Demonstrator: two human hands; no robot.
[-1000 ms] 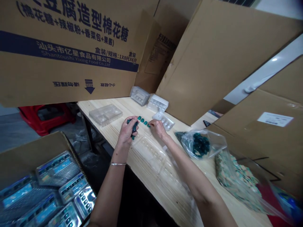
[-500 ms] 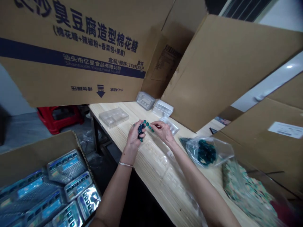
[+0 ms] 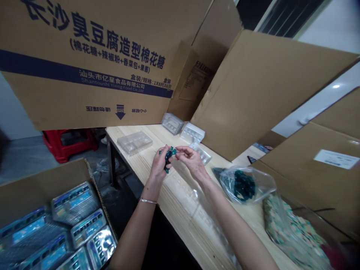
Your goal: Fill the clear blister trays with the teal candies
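Note:
My left hand (image 3: 158, 165) is closed around a bunch of dark teal, shiny gem-like pieces (image 3: 168, 154), which show between its thumb and fingers. Close beside it, my right hand (image 3: 191, 162) pinches a lighter teal piece (image 3: 173, 151) at the edge of that bunch; its fingertips partly hide the piece. Under both hands lie clear plastic trays (image 3: 182, 189) in a row on the wooden table. To the right, a clear plastic bag (image 3: 263, 180) contains more dark teal pieces (image 3: 244, 185).
Clear moulded trays (image 3: 135, 142) stand at the table's far left, with further stacks (image 3: 172, 123) by the tall cardboard boxes (image 3: 112, 90). An open carton (image 3: 45, 172) of blue packs sits lower left, near a red stool (image 3: 69, 144). A bag of pale green pieces (image 3: 292, 228) lies right.
My right hand has moved left, closer to my left hand. The teal pieces that stretched between the hands are now bunched at my left fingers. The view has shifted slightly.

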